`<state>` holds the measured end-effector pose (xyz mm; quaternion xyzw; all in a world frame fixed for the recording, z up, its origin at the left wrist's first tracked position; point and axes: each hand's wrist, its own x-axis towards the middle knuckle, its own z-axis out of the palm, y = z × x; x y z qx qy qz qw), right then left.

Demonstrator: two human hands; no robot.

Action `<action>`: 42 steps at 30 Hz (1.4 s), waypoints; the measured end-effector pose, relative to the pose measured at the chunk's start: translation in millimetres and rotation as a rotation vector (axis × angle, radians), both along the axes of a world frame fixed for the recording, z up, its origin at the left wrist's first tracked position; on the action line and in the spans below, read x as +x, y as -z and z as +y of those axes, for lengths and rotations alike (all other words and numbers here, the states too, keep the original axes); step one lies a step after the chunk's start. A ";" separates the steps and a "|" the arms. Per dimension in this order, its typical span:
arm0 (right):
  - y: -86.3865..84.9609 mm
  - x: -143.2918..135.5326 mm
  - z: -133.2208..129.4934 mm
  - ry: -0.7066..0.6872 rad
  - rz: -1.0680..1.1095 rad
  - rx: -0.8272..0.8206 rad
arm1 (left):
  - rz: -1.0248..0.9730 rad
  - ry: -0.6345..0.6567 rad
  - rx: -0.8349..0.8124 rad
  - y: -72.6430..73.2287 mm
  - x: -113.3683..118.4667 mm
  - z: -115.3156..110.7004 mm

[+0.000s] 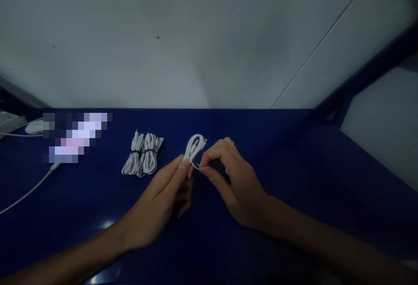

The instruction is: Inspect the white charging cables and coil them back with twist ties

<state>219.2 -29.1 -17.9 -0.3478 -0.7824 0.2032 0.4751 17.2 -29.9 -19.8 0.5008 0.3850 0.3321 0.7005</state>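
Observation:
A coiled white cable (195, 146) stands up out of my left hand (163, 193), pinched between its thumb and fingers. Close on the right, my right hand (233, 176) has thumb and forefinger pressed together at the end of a thin tie (195, 165) that runs from the coil. The other fingers of my right hand are curled, and a small white piece shows partly behind them. To the left of my hands, bundled white cables (143, 154) lie side by side on the blue surface, bound with black ties.
The blue work surface (98, 198) meets a pale wall (163, 67) at the back. At the left lie a pixelated bright object (78, 139) with a white cord (32, 195) and a white rounded item (34, 127). A dark blue frame bar (365, 78) slants at the right.

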 end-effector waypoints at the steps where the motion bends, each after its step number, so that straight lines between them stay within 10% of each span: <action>1: 1.2 -0.8 -0.2 0.002 0.009 -0.004 | 0.022 0.015 0.013 -1.6 0.0 -2.0; 20: 1.2 -9.9 -7.7 0.168 -0.043 0.209 | 0.178 -0.018 0.139 -5.7 -0.8 -13.2; 28: 3.7 -14.8 -10.3 0.259 -0.015 0.329 | -0.071 -0.025 0.013 -0.6 2.3 -11.0; 35: 2.2 -9.6 -13.3 0.222 0.222 -0.180 | -0.233 0.048 -0.113 -10.5 6.9 -4.9; 42: -2.5 -2.1 -7.8 -0.131 0.312 -0.532 | -0.323 0.167 -0.166 -18.4 5.7 -2.2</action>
